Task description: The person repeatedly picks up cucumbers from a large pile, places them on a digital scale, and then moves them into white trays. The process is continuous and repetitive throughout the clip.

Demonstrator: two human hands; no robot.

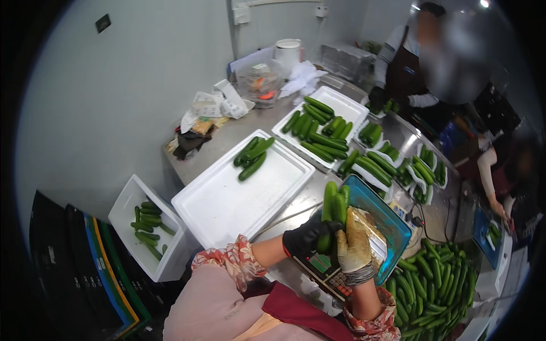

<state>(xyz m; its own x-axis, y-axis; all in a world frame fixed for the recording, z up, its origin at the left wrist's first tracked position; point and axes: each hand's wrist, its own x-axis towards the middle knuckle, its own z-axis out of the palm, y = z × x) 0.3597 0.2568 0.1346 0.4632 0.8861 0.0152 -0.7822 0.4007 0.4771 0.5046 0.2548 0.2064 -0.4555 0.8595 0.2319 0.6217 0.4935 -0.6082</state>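
My left hand, in a black glove, and my right hand, in a stained pale glove, together grip a small bunch of green cucumbers. They hold it above a weighing scale with a blue tray. The scale's keypad and display show just below my hands. Crinkled clear and silvery film lies on the tray. Left of my hands is a shallow white foam tray with several cucumbers in its far corner. A fuller white foam tray of cucumbers stands beyond it.
Cucumbers in white netting lie past the scale. A large cucumber pile is at right. A white foam box holds cucumbers at left, near black crates. Papers lie by the wall. Another person stands across the steel table.
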